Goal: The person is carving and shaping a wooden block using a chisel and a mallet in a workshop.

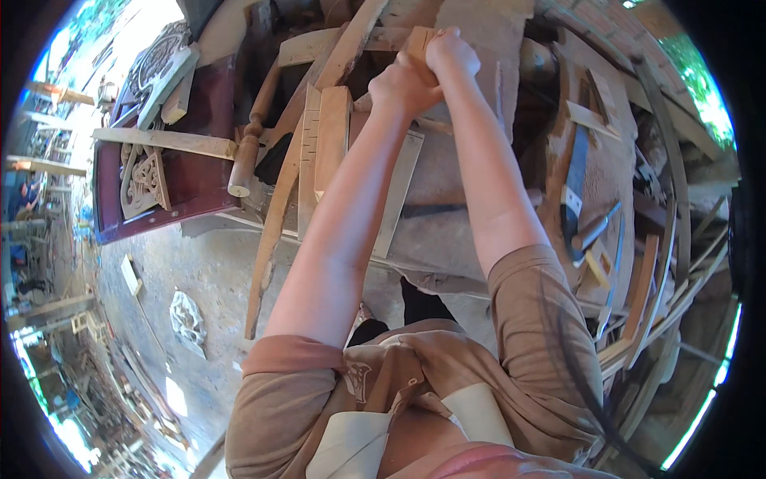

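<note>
Both my arms reach out over a cluttered wooden workbench [435,172]. My left hand [401,86] is closed around the near part of a brown wooden block [420,46]. At the block's far right end, my right hand [452,56] is closed on it too. Thin dark lines mark the block's upper face. Left of my left forearm lie another wooden block [332,132] and a pale strip with dark pencil-like marks [309,148]. A light flat slat [399,191] lies between my forearms. My fingertips are partly hidden.
To the left are a turned wooden leg [249,152], a long batten [275,239] and a dark red panel [203,188] carrying carved pieces [146,185]. At right lie a dark-bladed tool [573,191] and a cylindrical handle [596,227]. A whitish bag [187,319] is on the floor.
</note>
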The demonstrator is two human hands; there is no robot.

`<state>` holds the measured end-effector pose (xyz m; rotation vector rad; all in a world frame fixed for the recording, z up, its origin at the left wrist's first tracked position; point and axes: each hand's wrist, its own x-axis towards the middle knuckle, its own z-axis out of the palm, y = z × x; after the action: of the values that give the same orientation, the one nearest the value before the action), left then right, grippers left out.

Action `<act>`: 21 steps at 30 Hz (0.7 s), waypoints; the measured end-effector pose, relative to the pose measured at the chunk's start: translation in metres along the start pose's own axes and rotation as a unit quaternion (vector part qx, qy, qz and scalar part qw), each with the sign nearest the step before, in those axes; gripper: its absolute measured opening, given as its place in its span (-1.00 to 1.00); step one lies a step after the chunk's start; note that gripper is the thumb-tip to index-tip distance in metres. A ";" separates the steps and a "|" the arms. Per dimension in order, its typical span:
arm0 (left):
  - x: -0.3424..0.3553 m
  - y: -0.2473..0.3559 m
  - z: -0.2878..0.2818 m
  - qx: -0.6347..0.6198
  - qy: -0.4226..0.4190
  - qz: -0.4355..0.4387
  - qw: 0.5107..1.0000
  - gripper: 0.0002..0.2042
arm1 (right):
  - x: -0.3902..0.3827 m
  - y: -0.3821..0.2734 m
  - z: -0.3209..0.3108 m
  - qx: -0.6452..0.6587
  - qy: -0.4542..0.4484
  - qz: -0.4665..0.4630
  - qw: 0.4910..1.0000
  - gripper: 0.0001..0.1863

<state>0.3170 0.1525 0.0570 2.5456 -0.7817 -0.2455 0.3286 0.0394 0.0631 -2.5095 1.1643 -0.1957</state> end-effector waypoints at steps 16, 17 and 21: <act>-0.018 0.008 0.003 0.003 -0.014 0.002 1.000 -0.17 | -0.018 0.015 -0.006 -0.002 -0.002 0.022 1.000 -0.60; -0.004 0.011 0.002 0.007 -0.020 0.013 1.000 -0.13 | -0.006 0.014 -0.007 -0.002 -0.005 0.024 1.000 -0.60; 0.052 0.025 0.003 0.026 -0.028 0.009 0.999 -0.04 | 0.050 0.008 -0.012 0.006 -0.013 0.038 0.999 -0.59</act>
<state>0.3467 0.1036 0.0651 2.5882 -0.8422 -0.2960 0.3524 -0.0067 0.0693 -2.4453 1.2412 -0.1509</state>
